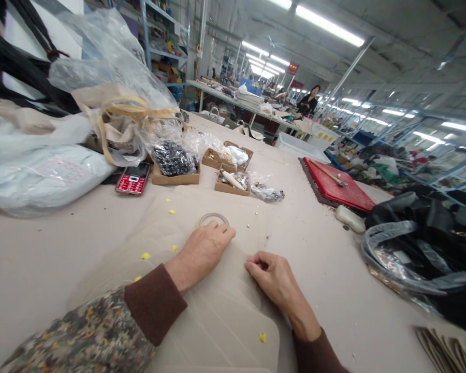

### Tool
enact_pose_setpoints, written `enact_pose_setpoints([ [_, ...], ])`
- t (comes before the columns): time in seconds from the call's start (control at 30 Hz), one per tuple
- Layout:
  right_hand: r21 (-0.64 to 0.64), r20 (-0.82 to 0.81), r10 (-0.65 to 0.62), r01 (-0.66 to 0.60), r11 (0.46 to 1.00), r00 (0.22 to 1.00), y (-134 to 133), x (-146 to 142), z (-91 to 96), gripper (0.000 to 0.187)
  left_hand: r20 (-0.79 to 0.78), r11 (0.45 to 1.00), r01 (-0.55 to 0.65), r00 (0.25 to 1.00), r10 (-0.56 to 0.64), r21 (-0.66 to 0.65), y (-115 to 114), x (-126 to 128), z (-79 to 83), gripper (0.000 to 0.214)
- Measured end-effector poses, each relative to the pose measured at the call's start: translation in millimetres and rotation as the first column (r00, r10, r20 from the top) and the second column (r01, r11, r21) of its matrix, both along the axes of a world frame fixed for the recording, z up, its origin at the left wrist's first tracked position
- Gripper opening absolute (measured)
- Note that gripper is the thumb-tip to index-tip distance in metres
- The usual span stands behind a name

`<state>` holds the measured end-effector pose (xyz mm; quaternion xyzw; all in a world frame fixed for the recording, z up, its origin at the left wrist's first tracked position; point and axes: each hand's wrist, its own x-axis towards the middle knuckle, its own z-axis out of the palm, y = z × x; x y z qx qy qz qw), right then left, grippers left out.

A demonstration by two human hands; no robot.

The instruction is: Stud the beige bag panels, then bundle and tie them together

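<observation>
A thin ring, seemingly a roll of clear tape (214,215), shows just beyond my left hand (204,251). That hand is closed over its near side, and the fingertips are hidden underneath. Lower right, my right hand (274,277) is pinched, thumb against forefinger, at the right edge of the beige sheets (225,290); whatever is between the fingertips is too small to make out. The sheets lie overlapping under both hands. Small yellow pieces (145,256) are dotted over them, and a few tiny metal bits (248,226) lie near the far right corner.
Beyond the sheets stand small cardboard boxes (233,190) of hardware and a red phone (132,180). Plastic-wrapped goods (42,160) pile up at left. On the right are a red board (339,184) with a hammer-like tool and black bags (431,243). A person (309,102) stands far back.
</observation>
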<state>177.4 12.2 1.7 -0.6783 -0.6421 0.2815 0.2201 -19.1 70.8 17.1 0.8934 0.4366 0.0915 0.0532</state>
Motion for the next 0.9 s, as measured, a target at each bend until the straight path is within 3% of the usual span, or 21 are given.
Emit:
enact_pose_setpoints([
  [0.23, -0.042, 0.09, 0.006, -0.002, 0.999, 0.996, -3, -5, 5.5, 0.014, -0.01, 0.999, 0.049, 0.999, -0.049, -0.015, -1, -1, 1.6, 0.022],
  [0.37, -0.125, -0.034, 0.093, -0.097, 0.987, 0.995, -6, -1, 9.8, 0.014, 0.124, 0.99, 0.135, 0.983, -0.138, 0.031, -5, -4, -0.1, 0.019],
  [0.47, 0.057, -0.218, 0.044, -0.033, 0.998, 0.975, -4, 1, 8.7, 0.017, 0.294, 0.977, 0.212, 0.934, -0.203, 0.0, -9, -5, -3.9, 0.018],
  [0.57, 0.328, -0.306, 0.098, 0.008, 0.945, 0.947, -3, -2, 7.5, 0.019, 0.383, 0.967, 0.254, 0.895, -0.228, -0.017, -13, -5, -9.0, 0.026],
  [0.63, 0.461, -0.244, 0.185, -0.054, 0.886, 0.952, -3, -6, 8.7, 0.017, 0.397, 0.965, 0.263, 0.884, -0.247, 0.013, -15, -5, -12.1, 0.037],
  [0.73, 0.557, -0.112, 0.276, -0.169, 0.813, 0.955, -3, -12, 11.0, 0.013, 0.41, 0.959, 0.275, 0.869, -0.277, 0.065, -17, -3, -14.0, 0.039],
  [0.9, 0.637, 0.031, 0.264, -0.222, 0.738, 0.964, -2, -19, 5.8, 0.016, 0.411, 0.963, 0.266, 0.875, -0.257, 0.036, -22, 1, -11.2, 0.029],
])
